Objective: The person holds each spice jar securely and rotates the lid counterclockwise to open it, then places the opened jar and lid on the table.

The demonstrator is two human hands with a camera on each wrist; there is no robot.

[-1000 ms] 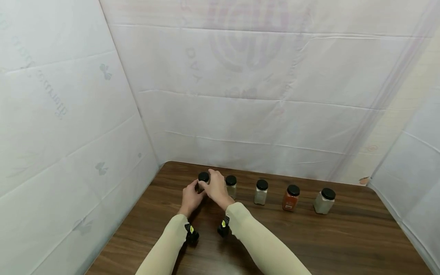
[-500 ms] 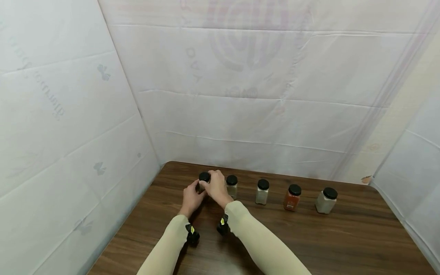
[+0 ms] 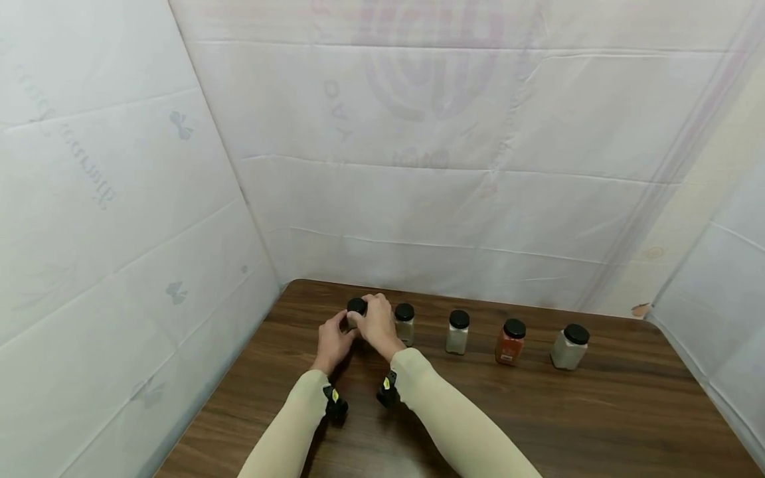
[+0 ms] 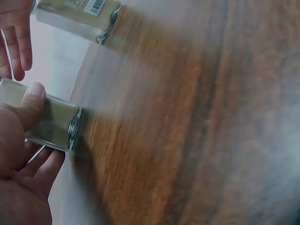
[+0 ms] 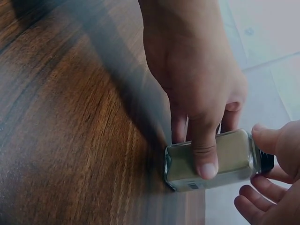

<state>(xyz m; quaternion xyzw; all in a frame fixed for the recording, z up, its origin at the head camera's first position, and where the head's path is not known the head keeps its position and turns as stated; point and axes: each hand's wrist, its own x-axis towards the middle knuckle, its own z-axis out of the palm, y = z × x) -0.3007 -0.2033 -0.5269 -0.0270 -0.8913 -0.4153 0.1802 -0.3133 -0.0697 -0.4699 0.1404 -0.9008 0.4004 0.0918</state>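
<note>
jar (image 5: 229, 152) mostly hidden by hands in head view; left wrist view cuts off its black lid (image 5: 267, 161). jar upright at table's (image 3: 574, 425) far left, long axis vertical, lid up, base contact unclear. left hand (image 3: 335, 342) curls fingers round body, thumb across side; right hand (image 3: 376, 324) pinches lid end, other fingers loose.

Left to right on the bench (image 3: 603, 418) stand a greenish jar (image 3: 405, 328), pale jar (image 3: 457, 337), orange jar (image 3: 510, 346) and wide jar (image 3: 568, 350), before a far white sheet (image 3: 382, 206).
</note>
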